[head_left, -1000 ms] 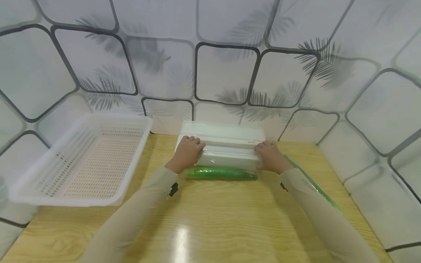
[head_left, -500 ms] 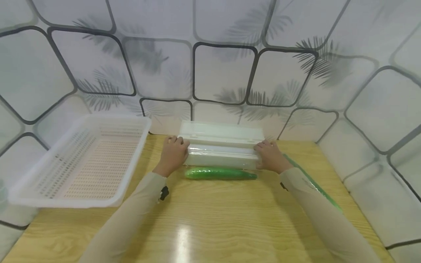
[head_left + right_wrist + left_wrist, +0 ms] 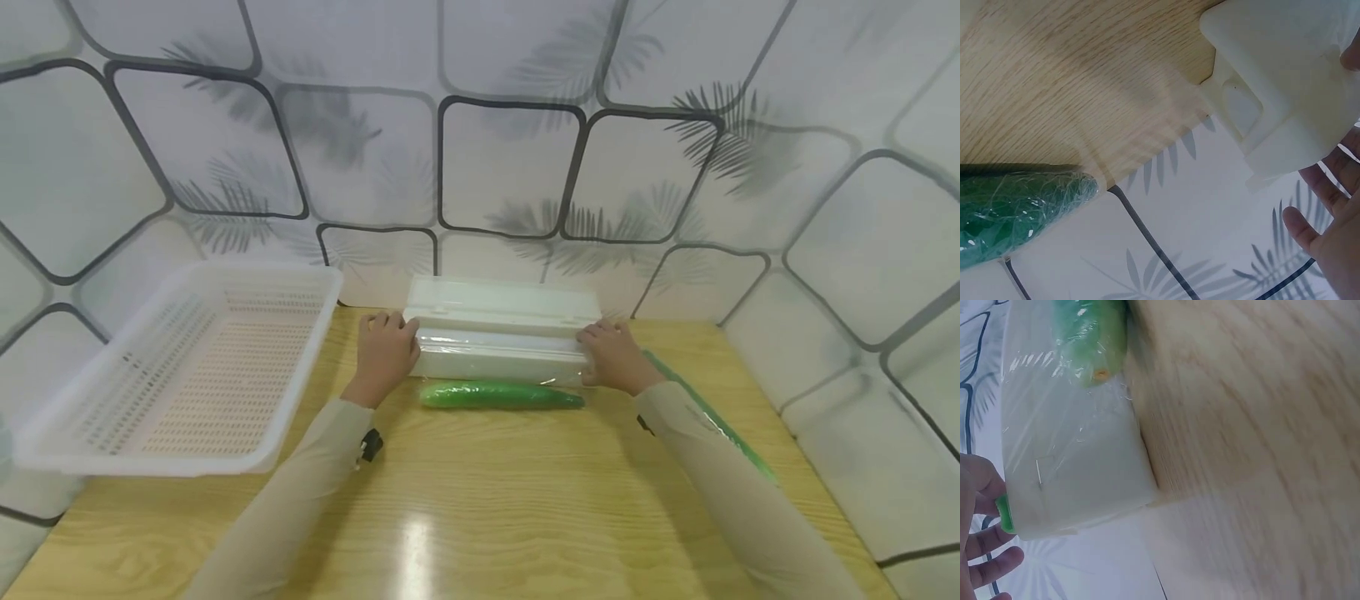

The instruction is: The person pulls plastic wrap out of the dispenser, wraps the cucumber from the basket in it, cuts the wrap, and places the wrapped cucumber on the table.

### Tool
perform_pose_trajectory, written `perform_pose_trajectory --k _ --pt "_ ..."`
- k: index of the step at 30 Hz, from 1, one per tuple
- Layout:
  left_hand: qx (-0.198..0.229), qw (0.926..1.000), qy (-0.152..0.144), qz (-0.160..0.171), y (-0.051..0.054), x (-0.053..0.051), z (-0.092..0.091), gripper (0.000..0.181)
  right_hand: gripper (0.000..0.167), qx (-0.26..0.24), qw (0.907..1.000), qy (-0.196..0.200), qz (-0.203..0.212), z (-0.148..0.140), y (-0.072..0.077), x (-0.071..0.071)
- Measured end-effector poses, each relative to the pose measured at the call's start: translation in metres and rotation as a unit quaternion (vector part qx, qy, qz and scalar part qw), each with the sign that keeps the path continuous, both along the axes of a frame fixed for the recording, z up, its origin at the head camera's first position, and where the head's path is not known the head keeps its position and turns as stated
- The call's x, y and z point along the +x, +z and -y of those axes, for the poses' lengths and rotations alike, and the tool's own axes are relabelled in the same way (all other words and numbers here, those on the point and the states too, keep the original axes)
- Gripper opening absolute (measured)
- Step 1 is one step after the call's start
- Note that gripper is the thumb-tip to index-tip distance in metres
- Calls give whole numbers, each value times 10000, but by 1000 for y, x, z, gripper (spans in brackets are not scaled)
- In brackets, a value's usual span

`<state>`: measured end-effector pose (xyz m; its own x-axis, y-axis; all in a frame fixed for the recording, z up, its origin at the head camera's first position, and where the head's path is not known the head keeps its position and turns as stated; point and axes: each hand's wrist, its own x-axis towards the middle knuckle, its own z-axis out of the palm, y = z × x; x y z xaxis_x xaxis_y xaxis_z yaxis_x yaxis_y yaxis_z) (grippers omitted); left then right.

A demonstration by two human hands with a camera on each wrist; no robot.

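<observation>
A white cling film dispenser (image 3: 501, 362) lies by the wall, its lid (image 3: 502, 298) raised behind a film roll. My left hand (image 3: 384, 354) grips its left end; in the left wrist view, the fingers touch a small green tab (image 3: 1005, 514) there. My right hand (image 3: 618, 358) holds the right end. Along the dispenser's front lies a green cucumber (image 3: 502, 396); clear film covers it and spreads over the dispenser's front in the left wrist view. A second film-wrapped green cucumber (image 3: 1019, 212) lies beyond my right wrist, partly hidden by the forearm in the head view.
A white perforated plastic basket (image 3: 300, 400) stands at the left of the wooden table (image 3: 510, 500). Patterned wall covering (image 3: 510, 167) rises at the back and both sides, close behind the dispenser.
My left hand has slid left along the dispenser to its left end, uncovering more of the film roll. The right hand and the cucumbers have stayed in place.
</observation>
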<state>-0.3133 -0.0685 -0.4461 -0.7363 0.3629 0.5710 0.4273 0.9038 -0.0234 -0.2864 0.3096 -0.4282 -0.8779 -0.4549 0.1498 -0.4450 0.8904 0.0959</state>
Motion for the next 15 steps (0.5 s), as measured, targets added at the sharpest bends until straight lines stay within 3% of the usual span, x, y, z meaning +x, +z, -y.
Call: perform_pose_trajectory --k 4,6,9,12,13,15 --pt "-10 9999 161 46 1 2 -3 20 55 -91 9999 53 40 0 -1 -1" --pt "107 9999 -17 -109 1 6 -8 27 56 -134 9998 60 92 -1 -2 -2" --pt "43 9935 -1083 -346 3 18 -22 36 57 -123 9998 52 169 -3 -3 -3" --pt "-580 9704 -2334 -205 2 32 -39 42 57 -155 9996 24 252 -4 -2 -4" --pt "-843 9625 -2579 -63 2 36 -44 45 57 -156 9995 13 279 -4 -1 -5" --pt "-1284 9531 -2735 197 -1 42 -51 50 57 -139 9993 -3 338 -5 0 -5"
